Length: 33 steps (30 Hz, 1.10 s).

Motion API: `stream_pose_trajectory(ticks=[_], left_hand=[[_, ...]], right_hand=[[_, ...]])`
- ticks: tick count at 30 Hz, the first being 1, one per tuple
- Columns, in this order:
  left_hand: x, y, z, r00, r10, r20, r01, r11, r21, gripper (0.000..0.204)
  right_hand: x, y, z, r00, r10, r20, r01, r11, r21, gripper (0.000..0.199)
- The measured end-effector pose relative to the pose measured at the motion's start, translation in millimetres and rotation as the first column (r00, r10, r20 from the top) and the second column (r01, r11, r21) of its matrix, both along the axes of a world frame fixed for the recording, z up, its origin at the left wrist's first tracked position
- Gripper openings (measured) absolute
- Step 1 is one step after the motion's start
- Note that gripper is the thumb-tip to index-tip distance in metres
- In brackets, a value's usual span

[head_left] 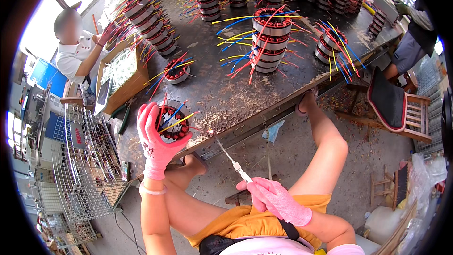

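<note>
Head view, item by item, as I am seeing it.

Left hand (pixel 153 141), pink glove: I am watching it wrapping around a stator (pixel 173 123), fingers clasping its left side. The stator is sitting at the near edge of the desk (pixel 222 99), red, blue and yellow wires sticking up out of it.

Right hand (pixel 276 198), pink glove: it is clenching the handle of a thin tool (pixel 231 160) over the lap. The tool's shaft is pointing up and left, its tip lying just beside the stator, near the desk edge; I cannot tell whether it is touching.

Desk: a lone stator (pixel 177 71) is lying behind the held one. A stack (pixel 270 40) is standing mid-desk, wires spreading outward. A smaller stack (pixel 332 45) is standing to its right. More stacks are lining the far edge.

Left side: a wooden box (pixel 123 73) is resting at the desk corner, and a person (pixel 78 52) is sitting beyond it, reaching to a row of stators. A wire basket (pixel 87 160) is standing on the floor.

Right side: a chair (pixel 394 106) is standing by the desk.
</note>
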State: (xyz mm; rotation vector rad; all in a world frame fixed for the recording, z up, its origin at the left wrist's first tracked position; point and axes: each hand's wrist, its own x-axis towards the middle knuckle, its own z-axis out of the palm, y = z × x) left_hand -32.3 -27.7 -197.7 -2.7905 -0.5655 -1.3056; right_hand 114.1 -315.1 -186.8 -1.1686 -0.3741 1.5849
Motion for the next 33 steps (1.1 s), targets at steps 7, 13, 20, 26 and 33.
stream_pose_trajectory(ticks=[7, 13, 20, 26, 33], left_hand=[[0.7, 0.4, 0.4, 1.0, -0.006, 0.003, 0.006, 1.0, 0.001, 0.104], [-0.2, 0.5, 0.8, 1.0, -0.002, -0.018, 0.002, 0.999, -0.04, 0.104], [-5.1, 3.7, 4.4, 0.973, -0.064, -0.221, -0.04, 0.899, -0.436, 0.099], [-10.3, 9.7, 6.1, 0.88, -0.257, -0.399, -0.008, 0.833, -0.553, 0.094], [-7.5, 5.0, 9.2, 0.865, -0.229, -0.447, -0.049, 0.847, -0.529, 0.091]], right_hand=[[-0.6, -0.2, -1.3, 1.0, -0.007, -0.004, 0.007, 1.0, 0.011, 0.035], [0.6, -1.5, -0.6, 1.0, -0.02, -0.003, 0.02, 1.0, -0.021, 0.036], [3.3, -9.0, -15.9, 0.994, -0.105, -0.019, 0.104, 0.994, -0.019, 0.037], [6.2, -3.4, -9.2, 0.998, -0.068, -0.012, 0.066, 0.987, -0.144, 0.036], [4.9, -2.3, -25.6, 0.999, -0.025, 0.047, 0.031, 0.991, -0.127, 0.034]])
